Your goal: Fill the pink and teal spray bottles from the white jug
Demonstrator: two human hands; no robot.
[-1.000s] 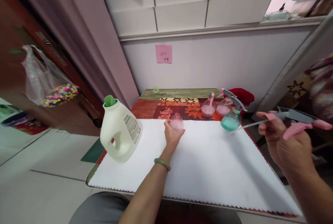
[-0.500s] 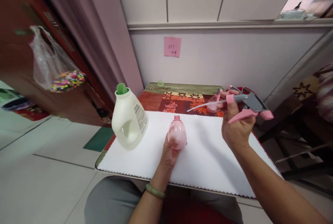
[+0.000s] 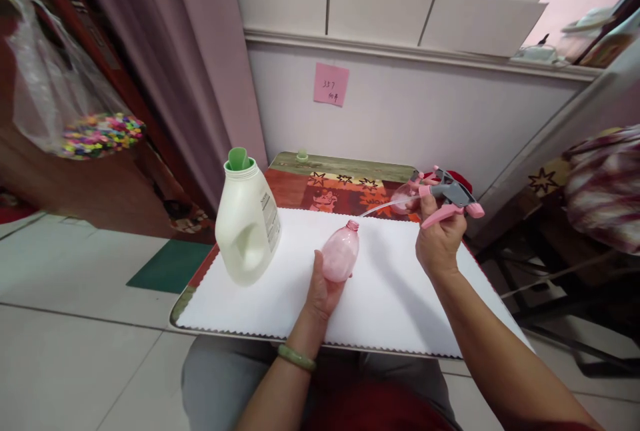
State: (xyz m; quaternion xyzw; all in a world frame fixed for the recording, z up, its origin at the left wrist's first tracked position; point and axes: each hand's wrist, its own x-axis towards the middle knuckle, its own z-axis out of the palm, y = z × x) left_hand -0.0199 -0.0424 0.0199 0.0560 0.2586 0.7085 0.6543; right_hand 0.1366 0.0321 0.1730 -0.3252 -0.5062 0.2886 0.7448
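Note:
A clear pink spray bottle without its top (image 3: 341, 254) rests in my left hand (image 3: 324, 291), its open neck tilted to the right. My right hand (image 3: 440, 241) is closed around a grey and pink trigger sprayer head (image 3: 453, 194). From the sprayer a thin dip tube (image 3: 383, 206) points left, its tip just right of the bottle's neck and apart from it. To the left stands a cream detergent jug (image 3: 247, 224) with a green spout. Behind my right hand, a second pink spray bottle (image 3: 401, 199) is partly hidden.
A white sheet (image 3: 295, 317) with a scalloped edge covers the near part of the low table. At its far left corner sits a small green cap (image 3: 302, 156). A pink note (image 3: 331, 84) is stuck on the wall. A plastic bag of colourful pieces (image 3: 103, 134) hangs at left.
The bottle in my left hand has gone from upright to tilted right. My right hand has brought the sprayer and its tube nearer to the bottle's neck. The camera view has shifted slightly.

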